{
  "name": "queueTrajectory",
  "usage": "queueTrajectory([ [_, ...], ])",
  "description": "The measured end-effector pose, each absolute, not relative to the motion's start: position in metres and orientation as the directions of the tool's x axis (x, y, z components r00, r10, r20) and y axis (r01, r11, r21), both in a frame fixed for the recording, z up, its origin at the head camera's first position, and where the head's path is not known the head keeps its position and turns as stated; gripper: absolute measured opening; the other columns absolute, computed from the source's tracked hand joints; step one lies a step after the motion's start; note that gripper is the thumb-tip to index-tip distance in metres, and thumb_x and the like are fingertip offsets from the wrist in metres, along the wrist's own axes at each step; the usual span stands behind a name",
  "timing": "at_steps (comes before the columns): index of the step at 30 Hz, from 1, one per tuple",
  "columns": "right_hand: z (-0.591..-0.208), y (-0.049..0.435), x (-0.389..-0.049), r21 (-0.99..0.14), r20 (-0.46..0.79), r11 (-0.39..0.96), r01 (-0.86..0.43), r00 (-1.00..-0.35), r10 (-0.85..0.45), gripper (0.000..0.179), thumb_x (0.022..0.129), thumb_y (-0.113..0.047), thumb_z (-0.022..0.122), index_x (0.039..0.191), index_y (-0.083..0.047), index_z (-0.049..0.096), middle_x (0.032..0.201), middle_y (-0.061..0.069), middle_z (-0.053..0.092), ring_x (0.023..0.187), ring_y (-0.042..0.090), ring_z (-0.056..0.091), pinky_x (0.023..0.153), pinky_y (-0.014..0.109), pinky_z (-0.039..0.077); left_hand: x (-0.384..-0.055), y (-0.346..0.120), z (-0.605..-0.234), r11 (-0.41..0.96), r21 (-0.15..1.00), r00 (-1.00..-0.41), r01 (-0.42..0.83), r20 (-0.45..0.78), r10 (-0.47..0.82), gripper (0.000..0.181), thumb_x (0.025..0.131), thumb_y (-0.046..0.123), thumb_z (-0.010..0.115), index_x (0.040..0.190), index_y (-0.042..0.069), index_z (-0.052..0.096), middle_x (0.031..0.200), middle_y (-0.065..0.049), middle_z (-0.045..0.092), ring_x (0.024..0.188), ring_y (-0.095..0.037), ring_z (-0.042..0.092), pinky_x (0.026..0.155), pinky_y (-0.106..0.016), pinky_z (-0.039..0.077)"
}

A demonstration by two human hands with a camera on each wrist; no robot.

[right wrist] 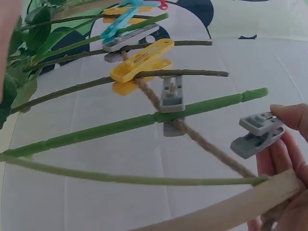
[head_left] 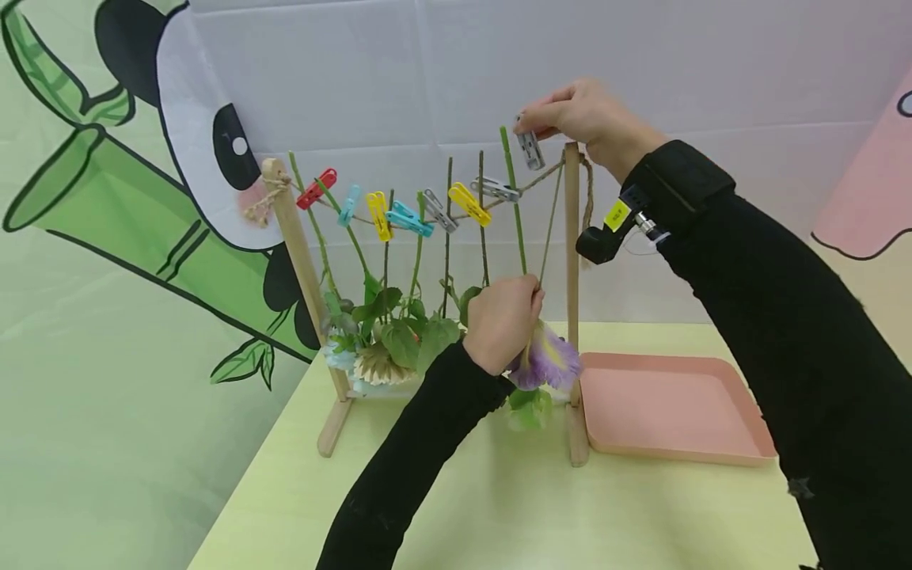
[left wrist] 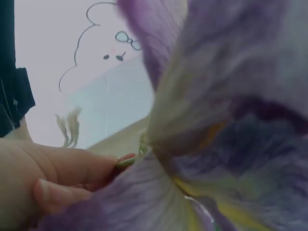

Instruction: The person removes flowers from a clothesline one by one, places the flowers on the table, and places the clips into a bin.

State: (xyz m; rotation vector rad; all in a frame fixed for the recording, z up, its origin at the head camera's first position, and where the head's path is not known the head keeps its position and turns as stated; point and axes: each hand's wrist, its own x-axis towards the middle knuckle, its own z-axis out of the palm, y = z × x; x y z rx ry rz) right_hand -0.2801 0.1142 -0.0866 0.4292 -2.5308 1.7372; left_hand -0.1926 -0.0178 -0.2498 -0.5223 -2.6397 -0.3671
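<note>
My left hand [head_left: 502,321] pinches the green stem just behind the bloom of a purple iris [head_left: 554,360], which hangs head down. In the left wrist view the petals [left wrist: 231,62] fill the right side. A thin green stem [right wrist: 144,180] runs up to the twine [right wrist: 219,153] beside the right post. My right hand [head_left: 594,127] pinches a grey clothespin [right wrist: 257,132] by its handle end, just above the twine; its mouth is parted with nothing in it. Another grey clothespin [head_left: 496,188] grips a thicker green stem [head_left: 514,206] on the twine.
Several red, blue, yellow and grey clothespins hold upside-down flowers along the twine. A wooden frame bears it, with a left post [head_left: 302,253] and a right post [head_left: 572,277]. A pink tray [head_left: 677,404] lies right of the frame on the pale yellow table [head_left: 499,507].
</note>
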Motion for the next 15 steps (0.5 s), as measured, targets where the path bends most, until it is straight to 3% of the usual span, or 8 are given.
queueTrajectory([
  [3,-0.083,0.126,-0.281,-0.953,0.279,0.059,-0.297,-0.938,-0.207,0.009,0.083,-0.015,0.069,0.075,-0.016,0.071,0.072,-0.008,0.065,0.083,0.011,0.055,0.111,0.032,0.011,-0.185,-0.021,-0.258,0.884,0.139,-0.83,0.447,0.434,0.351,0.021,0.097,0.022,0.049,0.085,0.013,0.064,0.069,-0.001,0.062,0.055,-0.014,0.056,0.045,-0.023,0.031],
  [8,-0.087,0.165,-0.279,-0.866,0.388,-0.395,-0.305,-0.91,-0.148,0.006,0.083,-0.003,0.066,0.078,-0.002,0.069,0.074,0.004,0.065,0.073,0.016,0.053,0.089,0.027,0.024,-0.171,-0.038,-0.276,0.872,0.109,-0.839,0.478,0.352,0.416,0.023,0.096,0.018,0.05,0.075,0.013,0.058,0.063,0.0,0.057,0.049,-0.012,0.048,0.044,-0.022,0.026],
  [11,-0.107,0.199,-0.277,-0.812,0.432,-0.492,-0.315,-0.891,-0.142,0.007,0.085,0.002,0.06,0.085,0.003,0.067,0.077,0.008,0.064,0.072,0.018,0.053,0.082,0.026,0.031,-0.163,-0.052,-0.286,0.874,0.05,-0.845,0.483,0.289,0.45,0.024,0.096,0.017,0.05,0.072,0.014,0.053,0.061,0.002,0.052,0.047,-0.011,0.041,0.042,-0.023,0.024],
  [13,-0.128,0.222,-0.274,-0.805,0.443,-0.5,-0.32,-0.884,-0.148,0.011,0.087,0.005,0.057,0.087,0.005,0.068,0.079,0.009,0.066,0.073,0.017,0.058,0.08,0.026,0.036,-0.157,-0.064,-0.294,0.854,-0.043,-0.813,0.518,0.284,0.508,0.023,0.094,0.015,0.052,0.071,0.015,0.051,0.06,0.003,0.047,0.046,-0.008,0.035,0.042,-0.022,0.021],
  [14,-0.141,0.234,-0.272,-0.813,0.436,-0.489,-0.318,-0.888,-0.147,0.013,0.087,0.006,0.056,0.089,0.005,0.068,0.081,0.008,0.068,0.075,0.017,0.06,0.08,0.025,0.038,-0.155,-0.072,-0.299,0.823,-0.075,-0.772,0.563,0.308,0.557,0.023,0.094,0.017,0.051,0.071,0.015,0.049,0.059,0.005,0.041,0.047,-0.007,0.031,0.043,-0.021,0.019],
  [15,-0.155,0.245,-0.27,-0.832,0.413,-0.46,-0.31,-0.9,-0.141,0.013,0.087,0.006,0.057,0.09,0.004,0.069,0.084,0.007,0.069,0.077,0.015,0.062,0.082,0.024,0.039,-0.158,-0.077,-0.315,0.746,0.039,-0.684,0.665,0.434,0.586,0.01,0.092,0.01,0.049,0.083,0.013,0.054,0.068,0.006,0.048,0.046,-0.006,0.028,0.042,-0.02,0.019],
])
